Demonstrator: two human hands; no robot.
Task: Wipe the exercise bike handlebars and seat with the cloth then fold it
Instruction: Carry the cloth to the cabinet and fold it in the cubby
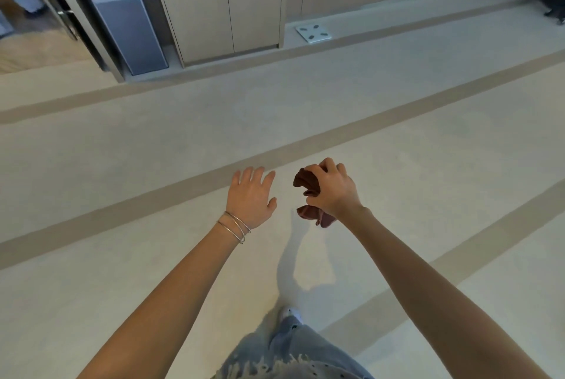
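My right hand [331,189] grips a crumpled dark red-brown cloth [307,184], bunched in the fist with its ends hanging out below the palm. My left hand [252,195] is held out flat beside it, fingers straight and spread, holding nothing; thin metal bangles sit on that wrist. Both arms are stretched forward over the pale floor. The exercise bike is not in view.
A pale floor with tan stripes [214,174] spreads ahead. At the back stand beige double cabinet doors [226,6], a grey water dispenser [122,21] and a white bathroom scale [313,32] on a low ledge. My jeans leg and white shoe [290,314] show below.
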